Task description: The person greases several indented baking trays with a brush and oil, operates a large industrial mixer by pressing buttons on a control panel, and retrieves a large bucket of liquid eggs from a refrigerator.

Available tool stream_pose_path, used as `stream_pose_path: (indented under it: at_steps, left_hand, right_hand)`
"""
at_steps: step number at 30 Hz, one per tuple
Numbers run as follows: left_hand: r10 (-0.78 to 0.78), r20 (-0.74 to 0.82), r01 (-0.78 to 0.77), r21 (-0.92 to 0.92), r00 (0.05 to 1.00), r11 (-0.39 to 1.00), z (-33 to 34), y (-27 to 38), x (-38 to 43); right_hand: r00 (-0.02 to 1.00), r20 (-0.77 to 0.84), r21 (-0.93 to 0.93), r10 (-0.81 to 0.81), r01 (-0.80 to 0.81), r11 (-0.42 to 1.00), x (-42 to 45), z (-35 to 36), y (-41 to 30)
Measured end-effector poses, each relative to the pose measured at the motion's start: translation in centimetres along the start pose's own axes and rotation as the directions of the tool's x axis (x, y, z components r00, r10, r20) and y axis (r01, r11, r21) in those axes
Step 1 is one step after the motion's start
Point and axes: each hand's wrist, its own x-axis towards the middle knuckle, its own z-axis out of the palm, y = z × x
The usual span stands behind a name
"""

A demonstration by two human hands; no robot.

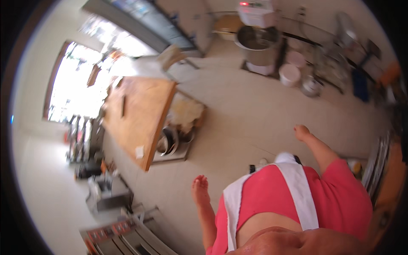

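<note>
My left hand hangs over the pale floor with its fingers loosely bent and nothing in it. It is nearest the front corner of a wooden-topped worktable. On my other side, my right hand is held out above the floor. Its fingers look curled and blurred; I see no object in it, and its palm side is hidden. A white card or paper and a dark narrow tool lie on the tabletop. Beneath it, a shelf carries metal bowls and a pale, crumpled bag or cloth.
A floor mixer with a steel bowl stands by the far wall, beside white lidded buckets and a metal pot. A chair is behind the table. Deck-oven-like equipment fills the lower left; metal trays stand at right.
</note>
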Motion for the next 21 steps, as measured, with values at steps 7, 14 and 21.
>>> stream_pose_path:
  at_steps: [7, 14, 21]
  left_hand:
    - [-0.046, 0.228, -0.001, 0.204, 0.973, 0.979, 9.9, 4.6, 10.3]
    - [-0.049, 0.047, 0.039, 0.196, 0.998, 0.980, 12.3, 6.1, 16.3]
    - [-0.112, -0.126, 0.137, 0.209, 0.986, 0.968, 13.2, 7.5, 20.7]
  right_hand:
    - [0.950, 0.061, 0.058, 0.305, -0.308, 0.950, -1.4, -3.2, 4.6]
    - [0.720, 0.211, 0.155, 0.660, -0.692, 0.705, 6.9, -4.6, 7.1]
    - [0.946, 0.216, 0.038, 0.243, -0.257, 0.966, 27.4, -10.5, -7.6]
